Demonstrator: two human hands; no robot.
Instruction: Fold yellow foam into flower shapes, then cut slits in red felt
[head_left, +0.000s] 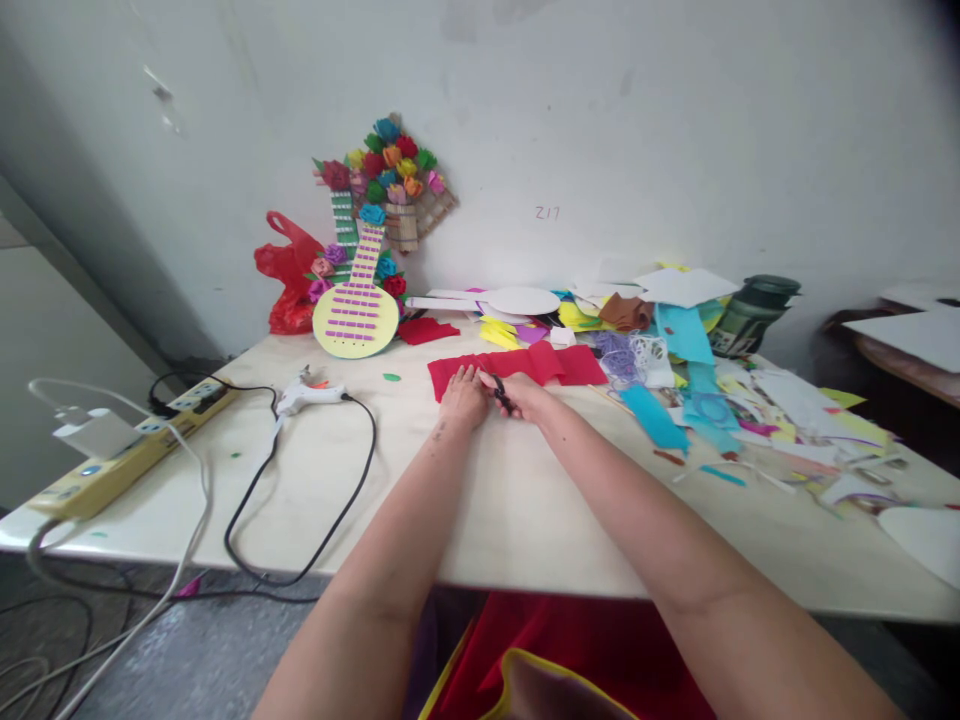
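A long strip of red crepe paper (577, 366) lies across the middle of the table. My left hand (463, 400) rests flat on its left part, fingers stretched out and pressing it to the tabletop. Close beside it, my right hand (525, 396) is closed around the black handles of a pair of scissors (502, 394) at the paper's front edge. The blades are hidden by my hands, so I cannot tell how they sit on the paper. Behind the strip lies a smaller red paper piece (427, 331).
A hot glue gun (311, 396) and its looping cord lie left, near a power strip (112, 470). A paper guitar (355, 318) and flower bouquet (394, 170) lean at the back. Paper scraps (780, 410), purple yarn (619, 355) and a dark bottle (754, 315) crowd the right.
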